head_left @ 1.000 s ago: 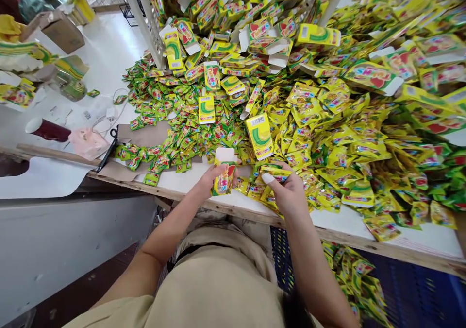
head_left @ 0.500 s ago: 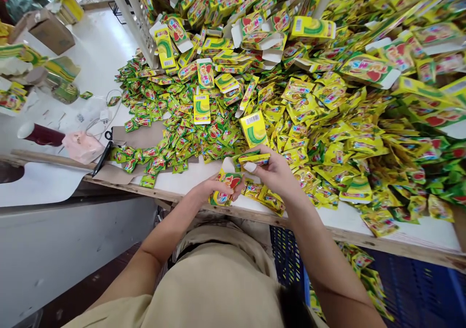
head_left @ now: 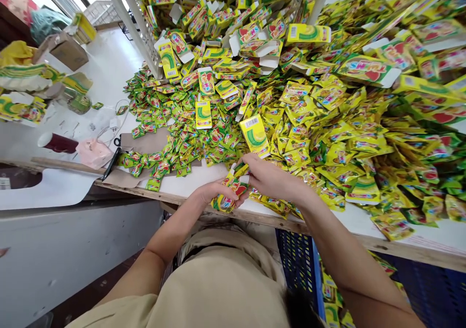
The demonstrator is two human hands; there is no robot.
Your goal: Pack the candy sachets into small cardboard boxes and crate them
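My left hand (head_left: 214, 192) is closed around a small yellow-and-green printed carton (head_left: 227, 200), tilted with its upper end toward my right hand. At that end, my right hand (head_left: 265, 176) has its fingers bent around a candy sachet (head_left: 241, 169), partly hidden by the fingers. I cannot tell how far the sachet sits inside the carton. Just beyond the hands, another yellow carton (head_left: 255, 136) lies on the heap. Shiny yellow sachets (head_left: 274, 205) rest at the table edge under my right wrist.
Small green sachets (head_left: 214, 146) spread to the left and yellow sachets (head_left: 327, 124) pile to the right. A white plastic basket (head_left: 155, 63) of cartons stands behind. Black-handled scissors (head_left: 112, 164), a dark red cup (head_left: 60, 143) and a brown box (head_left: 69, 51) are leftward. A blue crate (head_left: 296, 260) sits below.
My right hand has brought its sachet down and against the upper end of the carton; before, the two were apart. The view has shifted slightly to the left.
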